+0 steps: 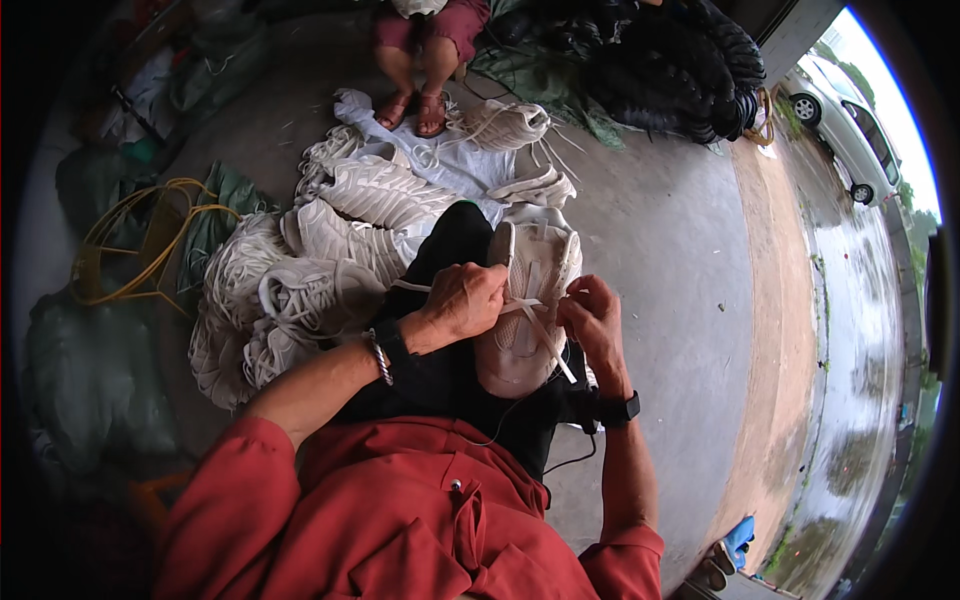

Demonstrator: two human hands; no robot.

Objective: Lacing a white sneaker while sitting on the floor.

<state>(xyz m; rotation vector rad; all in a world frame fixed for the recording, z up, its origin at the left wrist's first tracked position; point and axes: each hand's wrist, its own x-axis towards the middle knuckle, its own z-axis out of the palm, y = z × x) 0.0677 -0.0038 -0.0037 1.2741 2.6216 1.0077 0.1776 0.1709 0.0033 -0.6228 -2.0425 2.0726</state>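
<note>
A cream-white sneaker [500, 362] lies on my lap, its toe toward me and its opening facing away. Its flat white shoelace [542, 332] crosses over the tongue, and one loose end hangs toward the toe on the right. My left hand [462, 303] is closed at the shoe's left side, thumb and forefinger pinching the shoelace by the crossing. At the right edge, my right hand [594, 318] has its fingers curled in a pinch close to the lacing; what lies between those fingertips is hidden.
Several white sneakers [325, 240] are heaped on a white sheet [478, 168] to the left and ahead. Another person's sandalled feet [430, 115] stand behind it. Black bundled goods [670, 75] lie far right, yellow straps [150, 240] left. A car [845, 125] stands outside.
</note>
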